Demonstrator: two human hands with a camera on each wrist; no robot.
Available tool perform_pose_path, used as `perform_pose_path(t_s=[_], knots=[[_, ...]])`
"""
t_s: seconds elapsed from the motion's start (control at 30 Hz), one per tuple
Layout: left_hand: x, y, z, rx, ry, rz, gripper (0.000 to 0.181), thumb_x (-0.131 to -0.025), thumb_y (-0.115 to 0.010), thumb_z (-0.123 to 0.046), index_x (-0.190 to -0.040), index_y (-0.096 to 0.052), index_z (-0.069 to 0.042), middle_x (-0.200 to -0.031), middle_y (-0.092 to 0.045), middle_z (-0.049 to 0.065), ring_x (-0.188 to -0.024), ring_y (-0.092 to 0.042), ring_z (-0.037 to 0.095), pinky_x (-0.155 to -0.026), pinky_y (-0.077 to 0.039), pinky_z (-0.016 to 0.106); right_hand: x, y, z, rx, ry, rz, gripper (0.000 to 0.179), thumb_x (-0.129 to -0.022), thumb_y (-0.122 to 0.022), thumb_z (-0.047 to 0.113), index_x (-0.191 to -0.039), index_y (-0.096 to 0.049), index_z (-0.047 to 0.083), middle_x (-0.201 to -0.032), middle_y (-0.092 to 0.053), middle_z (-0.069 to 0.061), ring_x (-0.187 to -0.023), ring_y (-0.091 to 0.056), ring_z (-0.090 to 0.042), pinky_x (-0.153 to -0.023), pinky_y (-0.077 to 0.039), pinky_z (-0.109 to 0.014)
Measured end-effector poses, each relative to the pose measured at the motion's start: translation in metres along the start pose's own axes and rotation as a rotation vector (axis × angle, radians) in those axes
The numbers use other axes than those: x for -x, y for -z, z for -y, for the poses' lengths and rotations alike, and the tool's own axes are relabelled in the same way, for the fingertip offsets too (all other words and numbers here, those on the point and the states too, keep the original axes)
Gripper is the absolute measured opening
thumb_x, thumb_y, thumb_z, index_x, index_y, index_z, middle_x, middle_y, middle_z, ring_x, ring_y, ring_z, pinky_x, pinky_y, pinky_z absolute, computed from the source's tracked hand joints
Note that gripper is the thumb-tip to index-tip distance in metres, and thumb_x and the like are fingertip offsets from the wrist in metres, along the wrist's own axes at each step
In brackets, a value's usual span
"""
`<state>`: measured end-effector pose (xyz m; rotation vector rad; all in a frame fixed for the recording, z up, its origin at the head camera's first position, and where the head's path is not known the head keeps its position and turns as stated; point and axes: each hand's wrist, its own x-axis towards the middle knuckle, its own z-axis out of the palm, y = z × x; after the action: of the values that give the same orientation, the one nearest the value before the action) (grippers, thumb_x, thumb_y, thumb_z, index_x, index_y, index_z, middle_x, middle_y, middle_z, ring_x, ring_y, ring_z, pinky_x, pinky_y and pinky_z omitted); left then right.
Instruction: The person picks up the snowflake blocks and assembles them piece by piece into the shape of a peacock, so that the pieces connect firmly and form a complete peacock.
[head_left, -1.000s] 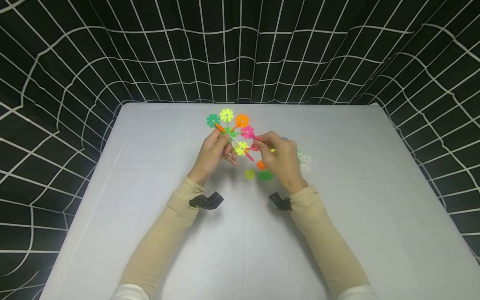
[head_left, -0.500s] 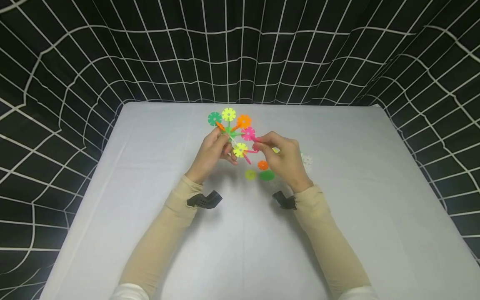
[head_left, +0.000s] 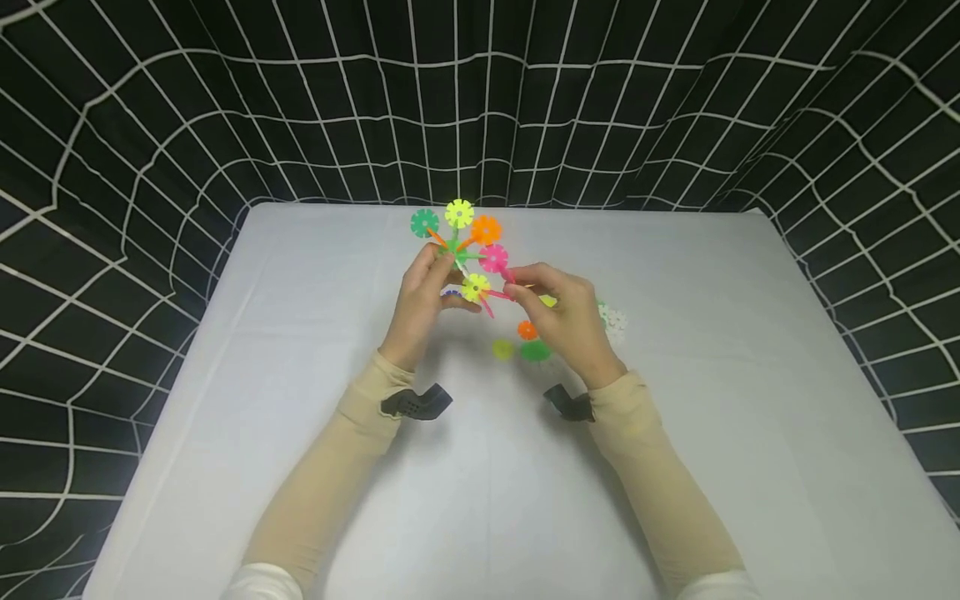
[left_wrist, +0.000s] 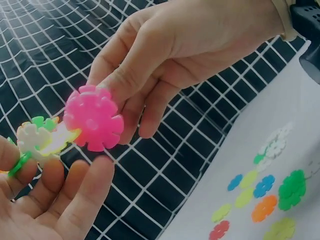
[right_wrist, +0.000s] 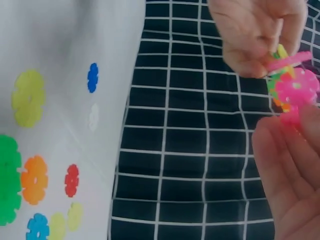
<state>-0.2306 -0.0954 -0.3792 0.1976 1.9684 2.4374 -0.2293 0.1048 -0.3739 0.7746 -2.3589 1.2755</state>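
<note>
Disc cluster shifted upward between left hand and right hand.

two hands, two wrist cameras, one table, at least six held discs, at least nine loose discs.

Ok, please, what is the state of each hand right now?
Left hand: closed, holding the cluster of joined discs.
Right hand: closed, pinching a pink disc.

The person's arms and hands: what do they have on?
Long beige fabric sleeves reach the wrists, with white cloth at the picture's bottom edge. A bent, black, hard-looking piece sits at each wrist. The left hand and right hand are bare.
</note>
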Motion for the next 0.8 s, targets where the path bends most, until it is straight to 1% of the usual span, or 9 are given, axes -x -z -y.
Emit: perform_pose_path(t_s=[0.13,0.2,0.27,0.33,0.4,0.5,0.57,0.67,0.8], knots=[[0.000,0.001,-0.002,0.018,-0.015,-0.016,0.023,-0.108,-0.042,-0.027,-0.091,-0.039,-0.012,-0.094,-0.046,0.005,-0.089,-0.057,0.020,-0.070,-0.063,0.041,0.001,0.007,-0.001,-0.011,-0.064,0.036,0.023,-0.095,-0.070,0.013,-0.117,-0.073,0.005,-0.104,-0.078,-0.008,-0.092,-0.075,-0.021,-0.086,-0.061,-0.037],[0.000,0.002,-0.003,0.021,-0.025,-0.021,0.023,-0.108,-0.042,-0.027,-0.091,-0.040,-0.012,-0.093,-0.046,0.006,-0.087,-0.057,0.021,-0.068,-0.063,0.040,0.001,0.012,-0.006,0.017,-0.159,0.061,0.023,-0.099,-0.067,0.017,-0.118,-0.073,0.006,-0.103,-0.077,-0.009,-0.090,-0.075,-0.022,-0.084,-0.062,-0.039],[0.000,0.003,-0.004,0.019,-0.037,-0.025,0.022,-0.108,-0.042,-0.026,-0.091,-0.040,-0.012,-0.092,-0.045,0.007,-0.086,-0.056,0.021,-0.065,-0.062,0.038,0.000,0.016,-0.013,0.078,-0.284,0.138,0.025,-0.101,-0.063,0.021,-0.119,-0.072,0.005,-0.105,-0.076,-0.010,-0.093,-0.073,-0.025,-0.086,-0.061,-0.043],[0.000,0.003,-0.004,0.014,-0.040,-0.024,0.022,-0.108,-0.042,-0.025,-0.090,-0.041,-0.013,-0.091,-0.045,0.007,-0.085,-0.055,0.022,-0.064,-0.062,0.037,0.000,0.018,-0.024,0.169,-0.404,0.271,0.028,-0.102,-0.060,0.022,-0.121,-0.070,0.004,-0.109,-0.075,-0.012,-0.096,-0.070,-0.028,-0.090,-0.059,-0.046],[0.000,0.004,-0.004,0.003,-0.040,-0.016,0.022,-0.108,-0.043,-0.026,-0.092,-0.042,-0.011,-0.090,-0.047,0.006,-0.084,-0.056,0.021,-0.064,-0.061,0.036,0.002,0.017,-0.036,0.242,-0.476,0.451,0.031,-0.103,-0.058,0.023,-0.126,-0.067,0.005,-0.114,-0.073,-0.013,-0.103,-0.067,-0.029,-0.097,-0.055,-0.048],[0.001,0.005,-0.002,-0.006,-0.037,-0.002,0.022,-0.108,-0.043,-0.025,-0.094,-0.042,-0.008,-0.090,-0.049,0.003,-0.083,-0.059,0.020,-0.064,-0.061,0.035,0.007,0.010,-0.048,0.289,-0.536,0.681,0.038,-0.099,-0.063,0.027,-0.133,-0.063,0.011,-0.122,-0.068,-0.010,-0.112,-0.062,-0.028,-0.104,-0.051,-0.047],[0.001,0.005,-0.002,-0.008,-0.041,0.004,0.023,-0.108,-0.042,-0.025,-0.095,-0.042,-0.006,-0.089,-0.049,0.003,-0.082,-0.060,0.018,-0.063,-0.060,0.034,0.010,0.006,-0.051,0.297,-0.544,0.773,0.045,-0.095,-0.068,0.028,-0.137,-0.061,0.017,-0.127,-0.062,-0.008,-0.116,-0.058,-0.026,-0.104,-0.050,-0.046],[0.000,0.005,-0.001,-0.003,-0.044,0.003,0.025,-0.108,-0.043,-0.025,-0.096,-0.042,-0.003,-0.089,-0.049,0.003,-0.081,-0.060,0.017,-0.061,-0.059,0.033,0.012,0.000,-0.049,0.331,-0.534,0.823,0.049,-0.091,-0.071,0.024,-0.139,-0.060,0.022,-0.127,-0.055,-0.005,-0.114,-0.054,-0.024,-0.102,-0.050,-0.044],[-0.001,0.004,0.000,0.002,-0.039,0.005,0.028,-0.108,-0.043,-0.025,-0.096,-0.041,0.000,-0.089,-0.048,0.003,-0.080,-0.059,0.017,-0.061,-0.059,0.033,0.013,-0.003,-0.047,0.383,-0.517,0.775,0.044,-0.093,-0.068,0.013,-0.136,-0.061,0.019,-0.122,-0.055,-0.005,-0.107,-0.056,-0.025,-0.101,-0.051,-0.043]])
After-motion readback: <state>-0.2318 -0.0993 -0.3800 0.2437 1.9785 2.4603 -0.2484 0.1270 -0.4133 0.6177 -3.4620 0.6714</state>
